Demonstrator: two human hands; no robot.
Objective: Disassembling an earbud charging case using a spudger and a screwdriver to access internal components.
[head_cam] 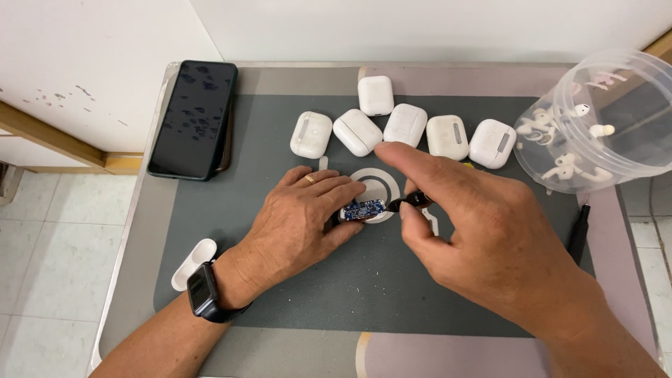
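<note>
My left hand rests on the grey mat and pinches a small blue circuit board between its fingertips. My right hand grips a thin black tool between thumb and middle finger, its tip right beside the board; the index finger sticks out straight. Under the board a white ring marking shows on the mat. A black watch is on my left wrist.
Several white earbud cases lie in a row at the back. A clear plastic tub with loose earbuds sits at right, a black phone at back left, a white case lid at left, a black pen-like tool at right.
</note>
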